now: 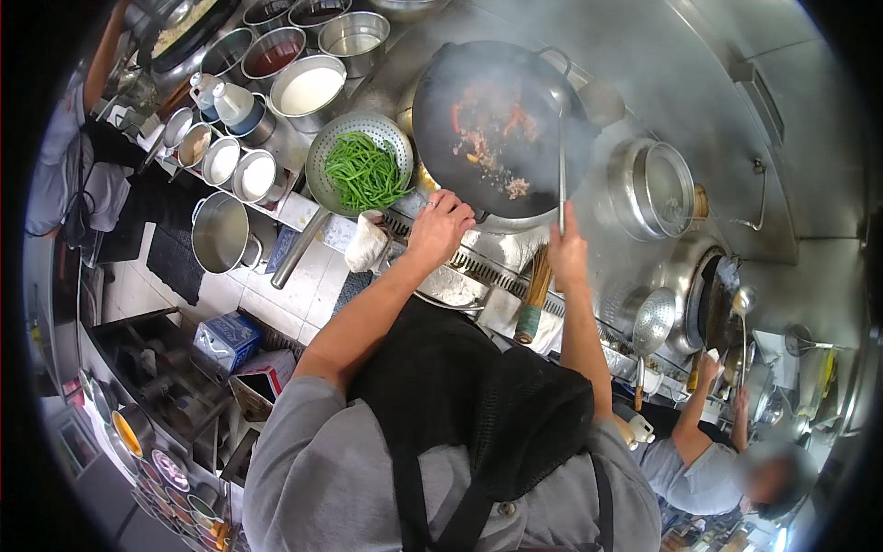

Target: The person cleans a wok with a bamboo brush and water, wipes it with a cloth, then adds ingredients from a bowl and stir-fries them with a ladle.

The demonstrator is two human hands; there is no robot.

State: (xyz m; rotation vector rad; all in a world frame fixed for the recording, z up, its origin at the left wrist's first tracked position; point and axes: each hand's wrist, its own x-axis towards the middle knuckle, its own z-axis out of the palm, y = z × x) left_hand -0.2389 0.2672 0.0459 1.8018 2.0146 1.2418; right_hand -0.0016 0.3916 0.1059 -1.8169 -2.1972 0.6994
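Observation:
Steam rises from a large black wok [460, 175] holding chopped, reddish food [487, 147]. My right hand [568, 250] is wrapped round the handle of a long metal ladle [562, 156], whose head is over the wok's right side. At the wok's near left rim, by its handle, is my left hand [441, 224], fingers bent together; what they grip is hidden. Left of the wok, green beans [361, 172] lie in a perforated metal strainer [317, 166]. A folded white cloth [366, 242] sits just left of my left wrist.
Metal pots of sauces and powders [313, 89] stand at the upper left. A bamboo brush [533, 299] leans below my right hand. To the right are a lidded pot [658, 189] and a skimmer [654, 322]. One person works at lower right [690, 469], another at far left [64, 175].

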